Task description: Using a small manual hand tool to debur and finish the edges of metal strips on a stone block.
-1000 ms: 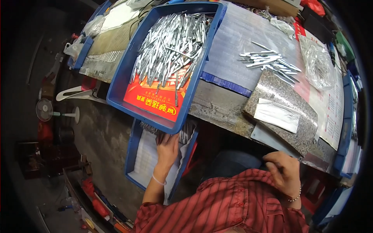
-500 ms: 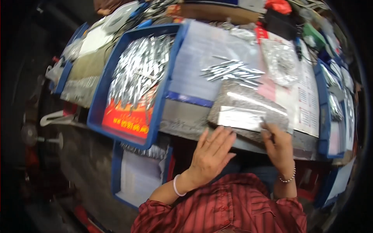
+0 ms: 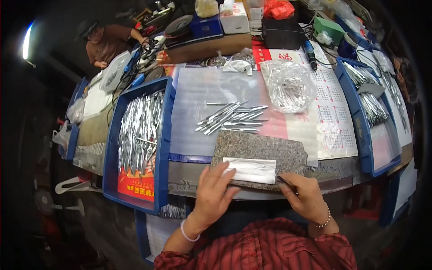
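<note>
Low in the middle of the frame: pale grey abrasive sheet [image 3: 252, 170], lying flat on the near edge of a speckled stone slab [image 3: 265, 152]. Left hand [image 3: 215, 193] spread flat, fingers released and straight, fingertips pressing the sheet's left end. Right hand [image 3: 306, 198] at the sheet's right end, fingers clenched around a thin dark metal tool [image 3: 286, 183], its tip touching the slab beside the sheet.

A second ago: left hand down in a blue bin under the bench, at lower left, and right hand idle near the lap. Half a second ago: both already up at the slab. Now settled, sheet pinned, tool at its edge; fetching likely over, work on the sheet apparently under way.

Just above the slab, centre frame: loose bundle of silver metal blades [image 3: 231, 119] on a clear plastic mat [image 3: 202, 94]. Left of centre: blue tray [image 3: 163, 148] heaped with similar blades. Right: a second blue tray [image 3: 360, 130]. Upper centre: crumpled clear bag [image 3: 288, 83].
</note>
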`<action>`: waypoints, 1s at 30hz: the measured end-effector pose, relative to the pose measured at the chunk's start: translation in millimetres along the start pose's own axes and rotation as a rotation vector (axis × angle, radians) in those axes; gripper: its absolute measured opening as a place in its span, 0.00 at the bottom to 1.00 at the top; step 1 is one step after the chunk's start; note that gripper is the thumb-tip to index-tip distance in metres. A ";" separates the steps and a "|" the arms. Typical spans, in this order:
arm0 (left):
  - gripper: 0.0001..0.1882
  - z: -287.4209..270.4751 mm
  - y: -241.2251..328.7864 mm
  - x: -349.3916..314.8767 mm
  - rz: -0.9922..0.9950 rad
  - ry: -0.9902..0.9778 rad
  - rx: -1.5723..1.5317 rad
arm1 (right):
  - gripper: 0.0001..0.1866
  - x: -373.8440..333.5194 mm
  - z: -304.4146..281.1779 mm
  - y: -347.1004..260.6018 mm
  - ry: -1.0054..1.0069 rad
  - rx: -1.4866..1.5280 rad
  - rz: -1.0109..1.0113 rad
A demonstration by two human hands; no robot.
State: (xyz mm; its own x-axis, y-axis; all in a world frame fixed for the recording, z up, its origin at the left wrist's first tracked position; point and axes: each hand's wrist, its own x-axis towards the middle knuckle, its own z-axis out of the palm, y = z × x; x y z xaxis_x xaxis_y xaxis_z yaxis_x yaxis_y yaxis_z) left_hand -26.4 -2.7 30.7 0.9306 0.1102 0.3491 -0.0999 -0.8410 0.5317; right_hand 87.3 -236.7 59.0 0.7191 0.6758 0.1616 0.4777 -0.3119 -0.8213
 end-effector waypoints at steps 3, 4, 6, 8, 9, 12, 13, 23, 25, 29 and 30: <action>0.15 -16.6 -8.7 48.8 -0.035 0.122 -0.078 | 0.08 -9.0 -10.5 7.9 -0.051 0.067 0.041; 0.14 -16.9 -18.5 68.4 -0.048 0.154 -0.137 | 0.08 -11.8 -11.5 11.6 -0.093 0.087 0.080; 0.13 -10.7 -43.7 113.6 -0.051 0.174 -0.070 | 0.08 -17.2 -11.5 14.2 -0.094 0.101 0.076; 0.13 4.1 -84.5 149.1 0.000 0.184 0.068 | 0.08 -23.1 -8.8 16.1 -0.126 0.140 0.081; 0.12 14.5 -105.9 163.5 0.007 0.172 0.161 | 0.08 -26.6 -7.4 15.8 -0.123 0.158 0.047; 0.10 39.8 -146.7 185.6 -0.078 0.010 0.271 | 0.08 -34.0 -7.2 21.1 -0.144 0.191 0.017; 0.08 41.4 -156.3 189.5 -0.185 -0.135 0.300 | 0.09 -36.9 -6.1 24.6 -0.141 0.208 0.003; 0.09 15.5 -141.5 168.7 -0.222 0.067 0.318 | 0.09 -43.0 -1.6 30.9 -0.241 0.375 0.058; 0.08 -0.3 -88.8 154.4 -0.243 0.197 0.069 | 0.09 -44.5 1.8 28.7 -0.184 0.545 0.173; 0.06 0.8 23.9 82.6 -0.165 0.224 -0.245 | 0.16 -44.0 13.6 22.6 0.060 1.114 0.399; 0.06 8.5 43.4 62.3 -0.078 0.197 -0.244 | 0.19 -40.2 17.7 18.9 0.061 1.128 0.390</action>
State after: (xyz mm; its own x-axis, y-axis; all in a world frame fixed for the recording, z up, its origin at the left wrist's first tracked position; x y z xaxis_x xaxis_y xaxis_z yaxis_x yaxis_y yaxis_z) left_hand 30.2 -36.9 69.0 0.8550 0.2900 0.4300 -0.1347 -0.6765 0.7240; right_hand 58.5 -257.9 27.4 0.7549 0.6231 -0.2045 -0.4684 0.2941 -0.8331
